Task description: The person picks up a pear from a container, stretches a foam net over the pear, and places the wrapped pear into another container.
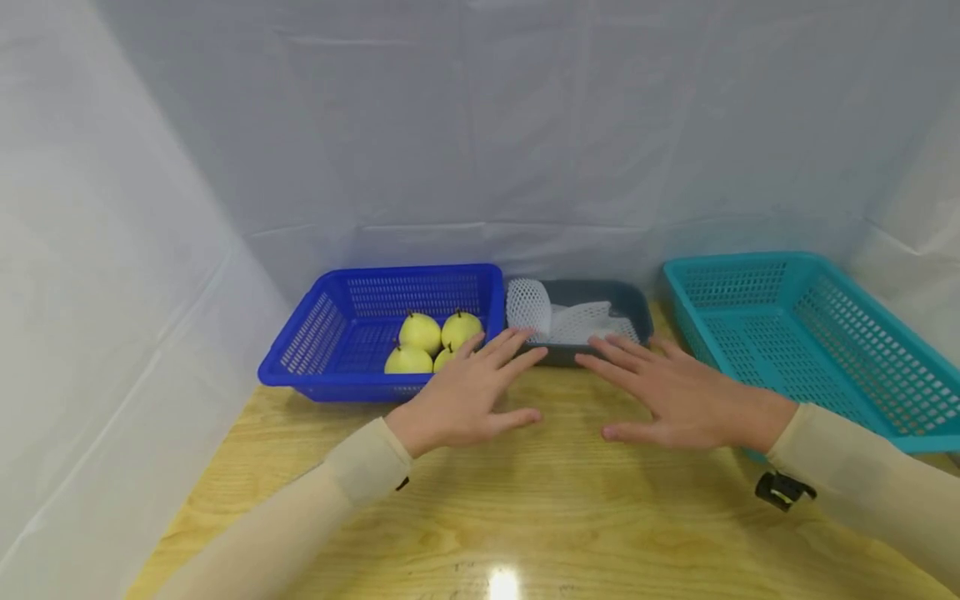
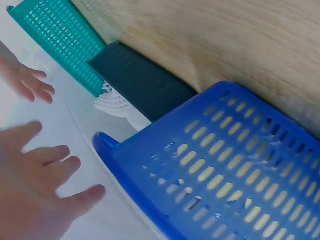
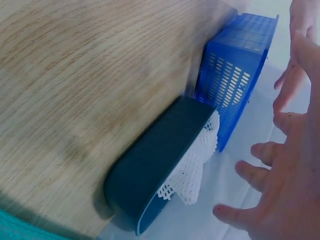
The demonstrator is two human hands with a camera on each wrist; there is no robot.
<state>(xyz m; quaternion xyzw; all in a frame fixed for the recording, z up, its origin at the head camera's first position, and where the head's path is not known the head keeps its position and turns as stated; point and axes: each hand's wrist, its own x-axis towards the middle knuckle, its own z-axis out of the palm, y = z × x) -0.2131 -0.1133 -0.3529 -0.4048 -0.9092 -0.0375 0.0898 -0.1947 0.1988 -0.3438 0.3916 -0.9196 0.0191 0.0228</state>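
Note:
Both hands hover over the table with fingers spread and hold nothing. In the head view my left hand (image 1: 468, 396) is by the front right corner of a blue basket (image 1: 315, 387), where several yellow-green pears (image 1: 420, 332) lie. My right hand (image 1: 678, 396) is beside the left wall of a teal basket (image 1: 693, 329). Between the two baskets sits a dark grey tray (image 1: 600, 292) with white foam fruit nets (image 1: 528, 307) in it; the fingertips of both hands point toward it. The left hand partly hides one pear.
The wooden table (image 1: 555, 500) carries all three containers near its back edge. White sheeting (image 1: 480, 125) rises behind them, and more hangs at the left side. A black wrist device (image 1: 783, 490) shows under the right sleeve.

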